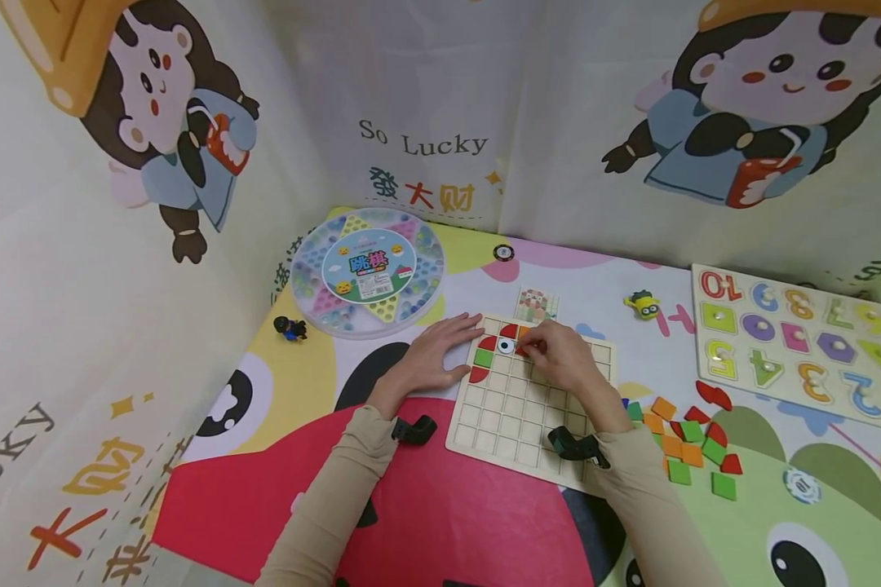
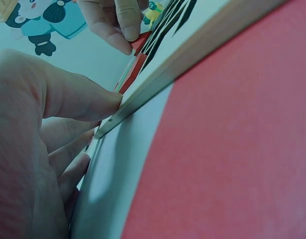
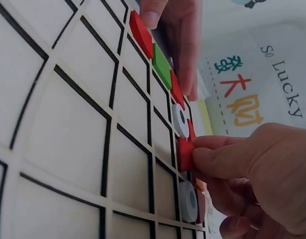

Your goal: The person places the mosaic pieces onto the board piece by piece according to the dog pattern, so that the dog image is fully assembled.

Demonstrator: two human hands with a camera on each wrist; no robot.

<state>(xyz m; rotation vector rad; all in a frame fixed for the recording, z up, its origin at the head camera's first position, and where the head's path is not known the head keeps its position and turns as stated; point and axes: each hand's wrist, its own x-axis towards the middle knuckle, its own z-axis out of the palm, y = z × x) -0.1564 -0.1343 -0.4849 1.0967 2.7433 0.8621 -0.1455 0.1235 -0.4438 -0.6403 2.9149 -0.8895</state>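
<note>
- Nearest me, my beige sleeves [image 1: 338,497] cross the printed cloth [image 1: 470,497], the left one over its red patch.
- The dark camera on my right wrist [image 1: 576,446] stands in the way, covering some near-right squares of the grid board [image 1: 517,408].
- Right of my right sleeve lie loose tiles [image 1: 671,447] in red, green and orange; the sleeve hides some at the left. A pale chip [image 1: 803,486] sits farther right.
- My left hand [image 1: 431,359] has its fingers extended and spread at the board's far-left corner, thumb touching the left edge.
- Beside that thumb, along the board's left side, are a red tile [image 1: 479,374] and a green square [image 1: 483,358], with more red and an eye disc [image 1: 506,346] farther on.
- My right hand [image 1: 564,359] pinches a red piece [image 3: 186,155] over the far rows, just beside the eye disc. My fingers cover part of it, so I can't quite tell whether it is seated.
- A second eye disc [image 3: 188,201], hidden from above, shows under that hand in the right wrist view.
- Beyond the board: a small card [image 1: 536,303], a dark figurine [image 1: 289,328] left, a yellow figurine [image 1: 642,305] right, and a number puzzle [image 1: 740,342] cut off at the right.
- Farther still, a round game box [image 1: 367,273] and a black chip [image 1: 503,252] lie before the printed curtain [image 1: 440,81].
</note>
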